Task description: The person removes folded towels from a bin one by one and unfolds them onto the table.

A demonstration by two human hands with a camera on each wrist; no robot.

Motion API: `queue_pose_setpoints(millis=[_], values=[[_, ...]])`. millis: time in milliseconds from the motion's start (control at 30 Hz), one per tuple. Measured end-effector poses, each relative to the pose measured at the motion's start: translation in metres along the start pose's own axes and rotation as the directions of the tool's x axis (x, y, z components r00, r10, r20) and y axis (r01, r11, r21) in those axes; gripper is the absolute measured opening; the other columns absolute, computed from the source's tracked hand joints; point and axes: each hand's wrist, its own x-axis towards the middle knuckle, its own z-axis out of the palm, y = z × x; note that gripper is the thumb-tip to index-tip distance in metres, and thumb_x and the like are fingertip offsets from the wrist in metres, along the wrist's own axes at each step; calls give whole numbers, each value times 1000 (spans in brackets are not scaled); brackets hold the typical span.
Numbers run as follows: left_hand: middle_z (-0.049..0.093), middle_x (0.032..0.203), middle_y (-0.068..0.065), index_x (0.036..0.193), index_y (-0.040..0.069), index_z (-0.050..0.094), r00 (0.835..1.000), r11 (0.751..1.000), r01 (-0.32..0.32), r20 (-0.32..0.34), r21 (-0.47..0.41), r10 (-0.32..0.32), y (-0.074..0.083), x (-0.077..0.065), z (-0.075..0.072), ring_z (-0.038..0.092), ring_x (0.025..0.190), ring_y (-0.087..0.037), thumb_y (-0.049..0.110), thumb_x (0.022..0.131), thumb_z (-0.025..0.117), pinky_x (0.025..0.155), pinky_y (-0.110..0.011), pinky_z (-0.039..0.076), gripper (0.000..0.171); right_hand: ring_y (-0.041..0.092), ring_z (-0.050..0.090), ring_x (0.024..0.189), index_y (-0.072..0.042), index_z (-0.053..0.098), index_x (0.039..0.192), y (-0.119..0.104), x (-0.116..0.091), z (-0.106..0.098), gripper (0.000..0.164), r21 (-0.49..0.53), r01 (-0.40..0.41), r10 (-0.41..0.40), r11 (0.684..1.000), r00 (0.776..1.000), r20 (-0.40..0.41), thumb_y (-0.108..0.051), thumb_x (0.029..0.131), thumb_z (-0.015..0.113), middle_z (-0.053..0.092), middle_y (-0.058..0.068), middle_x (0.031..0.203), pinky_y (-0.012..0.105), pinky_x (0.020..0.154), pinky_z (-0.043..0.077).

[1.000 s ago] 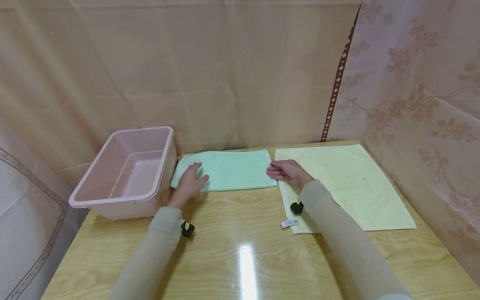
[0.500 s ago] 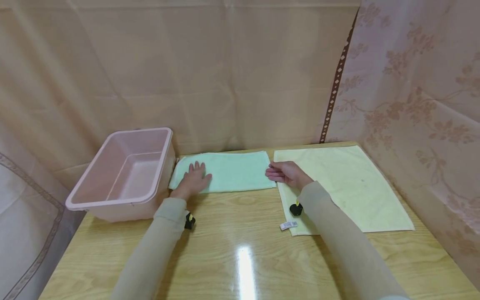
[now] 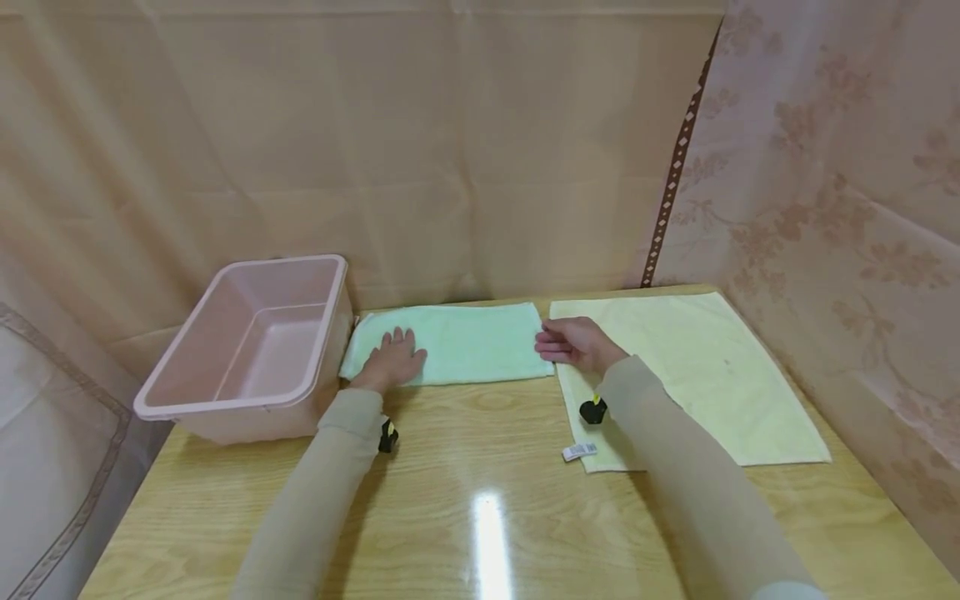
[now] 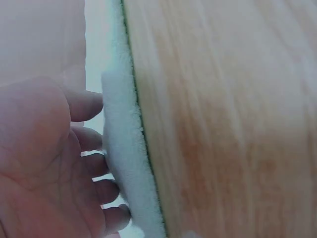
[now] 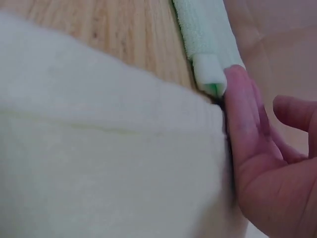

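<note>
A folded mint-green towel lies flat along the table's back edge. On its left part rests my left hand, palm down with fingers spread. In the left wrist view the fingertips reach over the towel's thick folded edge. My right hand is at the towel's right end, its fingertips right at the short edge. The right wrist view has these fingers fairly straight beside the towel's folded end, with the thumb apart from them. Under the right wrist, a pale yellow towel is spread out flat.
A pink plastic basin stands at the left, close to the green towel's left end. A white label sticks out of the yellow towel's near left corner. Bare wooden table shows in front. Curtains hang behind and at the sides.
My left hand has come down onto the green towel and shifted slightly right, its fingers flattening out. The right hand has stayed at the towel's right end.
</note>
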Motion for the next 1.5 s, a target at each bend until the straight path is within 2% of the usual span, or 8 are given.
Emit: queue_pose_setpoints(millis=[100,200,433,567,667,767,1133,1500], values=[[2,164,-30,159,-6,10,1000,1000,13,15,1,-13,3,1,-2,-1,151,-46,38,109,27,120,-60,8,68,18,74,80,3,47,145,-5,2,1,45,-32,61,-63,998,994,-85,-19,107,55,71,13,108,33,80,60],[2,165,-30,160,-5,10,1000,1000,26,13,4,-26,6,2,-3,-2,151,-47,39,109,29,121,-60,9,69,19,72,92,2,48,146,-10,5,5,45,-69,143,-152,987,977,-152,-19,107,54,65,19,124,33,86,58],[2,165,-30,159,-7,11,999,998,47,-22,39,-46,8,2,3,-1,151,-47,44,107,37,120,-60,12,77,33,48,136,4,35,154,-13,10,13,53,-85,185,-195,979,973,-120,-13,106,51,45,26,150,40,109,44],[3,164,-32,158,-8,12,998,998,47,-44,35,-46,12,4,6,1,151,-48,49,106,40,120,-60,13,82,33,51,133,3,35,154,-13,14,14,54,-60,199,-206,978,968,-143,-10,105,53,47,25,149,36,105,47],[3,164,-31,158,-8,11,998,999,47,-47,21,-46,14,5,8,1,152,-47,52,105,42,120,-59,12,86,26,65,114,2,44,150,-13,18,15,51,-90,197,-211,976,958,-195,-12,103,59,56,22,142,27,89,55],[2,164,-31,158,-8,10,998,999,44,-40,14,-44,14,6,11,0,152,-46,54,105,43,121,-59,11,88,19,67,99,-1,50,146,-12,19,17,50,-153,170,-202,974,954,-222,-14,101,64,61,20,136,22,80,56],[7,164,-32,158,-9,14,997,999,28,-75,43,-25,24,8,15,5,152,-45,53,105,43,120,-61,14,86,26,53,129,-1,52,146,-19,18,24,53,-351,63,-143,934,968,-208,-15,97,69,52,16,148,37,106,45],[6,165,-28,160,-4,13,999,994,30,-30,106,-27,23,0,3,2,152,-45,50,108,31,120,-61,11,77,28,53,124,2,50,146,-26,20,18,49,-290,107,-159,951,974,-163,-8,99,61,53,18,144,41,105,46]])
